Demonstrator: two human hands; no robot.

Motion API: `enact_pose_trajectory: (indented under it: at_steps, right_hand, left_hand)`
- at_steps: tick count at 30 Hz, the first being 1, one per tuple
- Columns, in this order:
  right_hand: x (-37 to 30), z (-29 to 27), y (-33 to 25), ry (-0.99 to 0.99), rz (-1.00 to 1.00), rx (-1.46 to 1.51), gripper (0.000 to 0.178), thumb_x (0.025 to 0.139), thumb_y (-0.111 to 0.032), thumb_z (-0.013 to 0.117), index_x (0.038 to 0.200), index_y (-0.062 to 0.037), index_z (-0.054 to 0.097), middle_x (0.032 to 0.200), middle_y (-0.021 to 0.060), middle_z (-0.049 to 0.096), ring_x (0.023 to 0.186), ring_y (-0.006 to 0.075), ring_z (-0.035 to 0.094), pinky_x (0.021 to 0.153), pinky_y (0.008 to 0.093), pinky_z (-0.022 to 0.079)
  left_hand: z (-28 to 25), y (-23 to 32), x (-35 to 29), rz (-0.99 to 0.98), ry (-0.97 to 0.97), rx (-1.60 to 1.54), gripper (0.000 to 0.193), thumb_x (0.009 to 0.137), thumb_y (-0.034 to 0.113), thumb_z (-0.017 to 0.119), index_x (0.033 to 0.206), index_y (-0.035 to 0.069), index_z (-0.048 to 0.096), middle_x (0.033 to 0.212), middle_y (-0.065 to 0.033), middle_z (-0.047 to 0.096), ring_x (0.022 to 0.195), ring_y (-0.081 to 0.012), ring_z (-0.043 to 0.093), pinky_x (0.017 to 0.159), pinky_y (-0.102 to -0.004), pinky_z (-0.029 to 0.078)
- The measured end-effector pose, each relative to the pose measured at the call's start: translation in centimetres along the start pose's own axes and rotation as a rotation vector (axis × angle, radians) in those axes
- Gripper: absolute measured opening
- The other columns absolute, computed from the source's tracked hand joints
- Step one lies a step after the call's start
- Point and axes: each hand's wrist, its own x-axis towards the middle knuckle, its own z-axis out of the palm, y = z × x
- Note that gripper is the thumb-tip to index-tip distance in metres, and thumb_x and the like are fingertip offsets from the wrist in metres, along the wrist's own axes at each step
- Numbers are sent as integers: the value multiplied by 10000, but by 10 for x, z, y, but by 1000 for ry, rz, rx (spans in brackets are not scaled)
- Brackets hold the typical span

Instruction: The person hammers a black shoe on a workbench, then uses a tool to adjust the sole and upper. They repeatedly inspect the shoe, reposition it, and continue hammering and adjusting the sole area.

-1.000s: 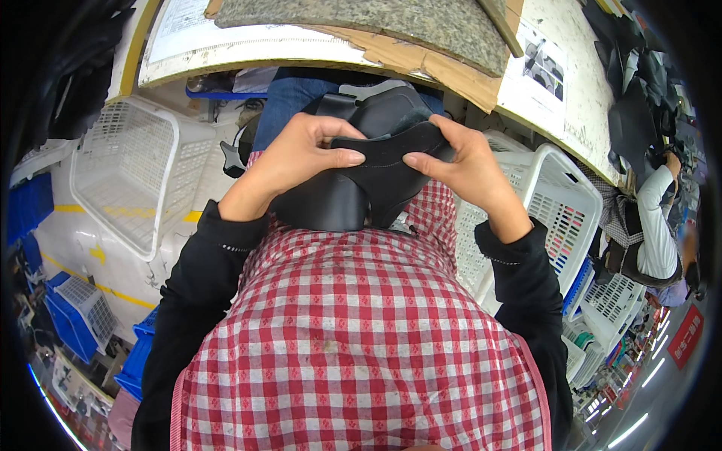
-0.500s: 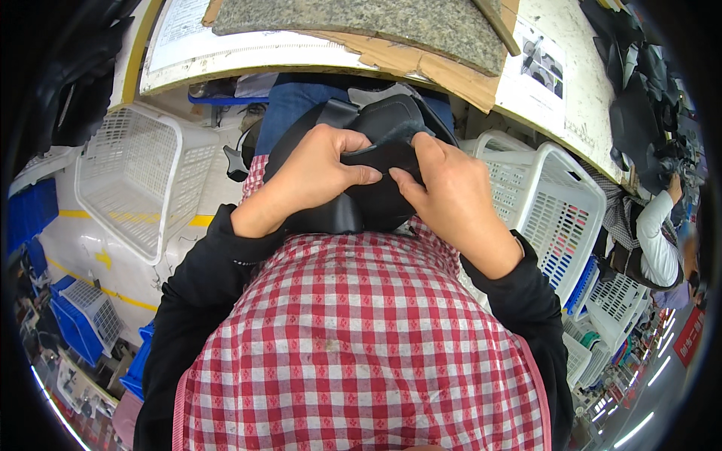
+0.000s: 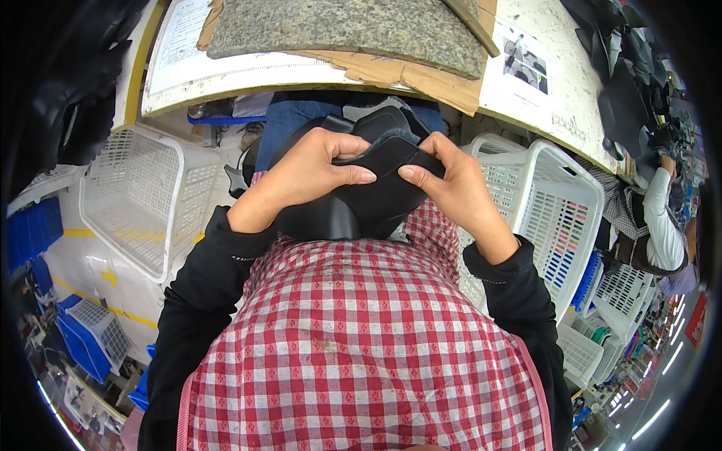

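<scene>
A black leather piece [image 3: 387, 194], shaped like a shoe upper with a dark fuzzy lining at its edge, is held above my lap. My left hand [image 3: 316, 169] pinches its left part, thumb on the near face and fingers tucked behind the edge. On the other side my right hand [image 3: 457, 184] grips the same edge, thumb pressed on the leather. Both hands' fingertips are partly hidden behind it. More black leather pieces [image 3: 331, 218] lie on my lap beneath, over blue jeans and a red-and-white checked apron [image 3: 353, 323].
Ahead, a worktable [image 3: 568, 98] carries a stone slab [image 3: 346, 34] on cardboard, with printed sheets beside it. White plastic baskets stand left [image 3: 131, 199] and right [image 3: 560, 218]. Black leather pieces [image 3: 635, 105] pile at the far right, near another person's sleeve [image 3: 658, 218].
My right hand has shifted its grip: its thumb moved right, away from my left thumb, and lies on the leather. The leather's upper edge is spread wider. My view has shifted slightly.
</scene>
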Motion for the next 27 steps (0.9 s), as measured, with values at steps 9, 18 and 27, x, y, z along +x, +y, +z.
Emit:
enact_pose_trajectory:
  at_steps: [9,18,27]
  right_hand:
    - [-2,1,-8,17,17,-48,312,910,-225,816,984,-16,596,834,107,696,784,170,674,720,333,526]
    - [3,9,4,92,-40,124,355,908,-183,813,1158,-20,622,979,77,733,905,167,697,815,311,541]
    - [6,0,7,-61,77,271,250,904,-221,827,1009,-23,716,818,23,691,784,84,616,732,283,514]
  left_hand:
    - [4,-11,5,36,-40,-153,434,944,-4,716,1365,-51,623,1182,-61,729,1023,-92,658,886,-262,548]
    - [0,-13,3,-15,-18,-122,408,927,18,742,1325,-33,672,1163,-41,737,1007,-84,657,881,-251,542]
    - [-3,-2,2,-91,-24,-124,227,914,-4,745,1137,-41,756,987,-11,752,899,-58,648,811,-228,535]
